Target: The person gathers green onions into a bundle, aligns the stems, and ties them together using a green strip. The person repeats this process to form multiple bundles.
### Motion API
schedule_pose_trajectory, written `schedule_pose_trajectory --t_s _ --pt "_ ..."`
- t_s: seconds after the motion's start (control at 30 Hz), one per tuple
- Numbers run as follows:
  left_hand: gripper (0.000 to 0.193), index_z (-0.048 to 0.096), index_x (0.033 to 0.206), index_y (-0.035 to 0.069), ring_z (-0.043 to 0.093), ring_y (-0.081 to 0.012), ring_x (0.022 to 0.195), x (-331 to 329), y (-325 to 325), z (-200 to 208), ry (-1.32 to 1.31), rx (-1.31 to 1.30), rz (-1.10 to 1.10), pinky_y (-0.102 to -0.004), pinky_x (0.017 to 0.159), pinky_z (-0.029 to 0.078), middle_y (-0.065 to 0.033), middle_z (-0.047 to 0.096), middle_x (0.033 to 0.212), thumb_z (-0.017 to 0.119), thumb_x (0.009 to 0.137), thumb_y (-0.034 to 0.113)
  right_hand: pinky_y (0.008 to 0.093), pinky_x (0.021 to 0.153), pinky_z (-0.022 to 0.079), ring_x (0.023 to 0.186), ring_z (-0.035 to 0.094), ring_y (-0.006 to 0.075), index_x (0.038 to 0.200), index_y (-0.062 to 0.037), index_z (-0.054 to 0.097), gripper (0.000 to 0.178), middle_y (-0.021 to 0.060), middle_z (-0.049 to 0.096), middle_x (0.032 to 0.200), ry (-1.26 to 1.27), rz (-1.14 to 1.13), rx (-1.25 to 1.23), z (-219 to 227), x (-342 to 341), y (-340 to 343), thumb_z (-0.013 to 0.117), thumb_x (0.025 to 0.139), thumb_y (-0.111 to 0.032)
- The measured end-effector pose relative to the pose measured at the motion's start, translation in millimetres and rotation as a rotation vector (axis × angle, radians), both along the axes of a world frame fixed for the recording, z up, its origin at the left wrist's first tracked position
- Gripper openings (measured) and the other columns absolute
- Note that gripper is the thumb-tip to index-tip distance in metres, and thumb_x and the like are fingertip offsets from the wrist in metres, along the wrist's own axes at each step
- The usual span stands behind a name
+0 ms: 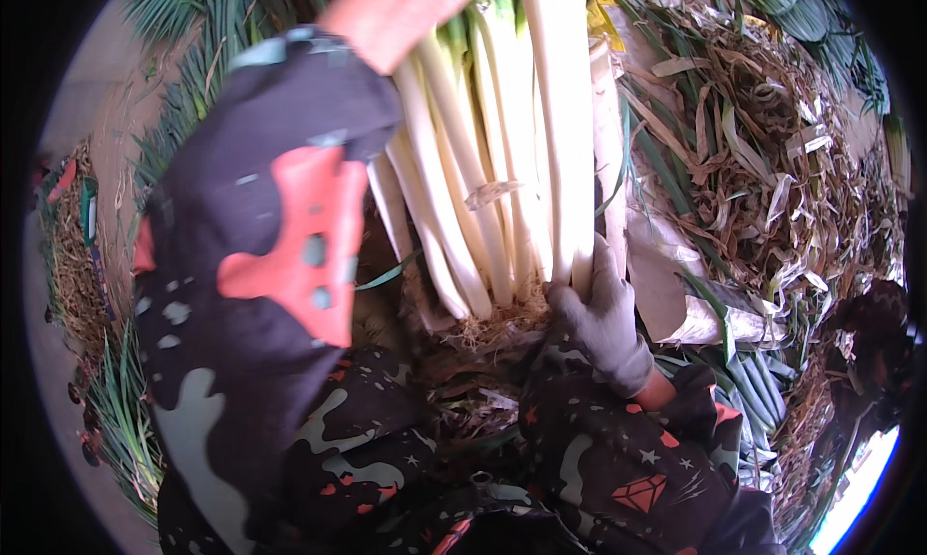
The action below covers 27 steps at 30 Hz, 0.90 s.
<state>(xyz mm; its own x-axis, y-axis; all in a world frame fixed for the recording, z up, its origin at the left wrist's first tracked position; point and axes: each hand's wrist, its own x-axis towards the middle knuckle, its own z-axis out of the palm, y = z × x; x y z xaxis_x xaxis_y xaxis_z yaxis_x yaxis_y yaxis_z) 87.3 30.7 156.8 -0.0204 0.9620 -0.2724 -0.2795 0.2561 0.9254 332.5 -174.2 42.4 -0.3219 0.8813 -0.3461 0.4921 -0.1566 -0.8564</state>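
Observation:
A thick bundle of leeks [502, 169] with long white stalks stands upright in front of me, its rooty ends down by my lap. My right hand [601, 316], in a grey glove, grips the lower end of the stalks on the bundle's right side. My left arm, in a dark patterned sleeve with orange patches, reaches up along the bundle's left side. My left hand [406, 10] shows only as a pinkish-orange part at the top edge, pressed against the stalks; its fingers are hidden.
Dry brown leaves and trimmings [763, 159] pile up on the right. More leeks with green tops [744, 381] lie at the lower right, and green leaves [126, 410] on the ground at the left. A dark patterned shape [874, 338] sits at the right rim.

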Motion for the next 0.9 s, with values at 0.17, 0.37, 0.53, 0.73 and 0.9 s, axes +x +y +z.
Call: schedule_pose_trajectory --t_s 0.17,0.37,0.53,0.73,0.9 --pt "0.017 0.065 0.105 -0.002 0.067 -0.0226 0.08 38.1 22.0 -130.9 -0.239 -0.032 -0.002 -0.0312 0.072 0.056 -0.011 0.069 0.09 0.059 0.09 0.003 0.0514 0.065 0.055 0.073 0.065 0.0471 0.141 0.0084 0.024 0.075 0.0311 0.065 0.089 -0.377 0.051 0.123 -27.6 9.0 22.8 0.06 0.081 -0.019" --pt "0.013 0.065 0.099 -0.003 0.067 -0.023 0.075 31.4 63.2 -199.2 -0.114 0.086 0.081 -0.0318 0.069 0.056 -0.011 0.069 0.089 0.064 0.086 -0.002 0.0532 0.067 0.056 0.085 0.064 0.0479 0.14 0.0069 0.024 0.075 0.038 0.056 0.111 -0.456 0.108 0.132 -24.2 10.8 20.7 0.061 0.079 -0.019" --pt "0.021 0.063 0.103 -0.004 0.067 -0.0237 0.081 48.9 51.4 -181.1 0.203 0.066 0.141 -0.0331 0.071 0.056 -0.0133 0.069 0.093 0.068 0.083 0.0 0.0424 0.072 0.058 0.111 0.055 0.0444 0.13 0.0103 0.044 0.055 0.028 0.048 0.124 -0.587 0.291 0.675 -34.2 6.4 28.0 0.059 0.079 -0.006" --pt "0.037 0.061 0.11 -0.005 0.066 -0.0255 0.091 28.7 46.1 -131.5 0.809 0.046 -0.161 -0.0362 0.079 0.053 -0.018 0.068 0.1 0.072 0.084 0.019 0.0405 0.069 0.056 0.097 0.057 0.038 0.121 0.0113 0.052 0.044 0.0224 0.048 0.116 -0.582 0.32 0.637 -44.2 5.8 32.9 0.059 0.081 -0.005" --pt "0.068 0.043 0.14 0.007 0.025 -0.0359 0.143 20.5 30.9 -144.1 1.575 0.842 -0.309 -0.0504 0.111 0.032 -0.0195 0.026 0.155 0.072 0.082 0.026 0.0419 0.077 0.055 0.099 0.057 0.0383 0.119 0.0109 0.052 0.043 0.0234 0.049 0.117 -0.54 0.267 0.668 -47.9 8.3 29.3 0.061 0.08 -0.007"
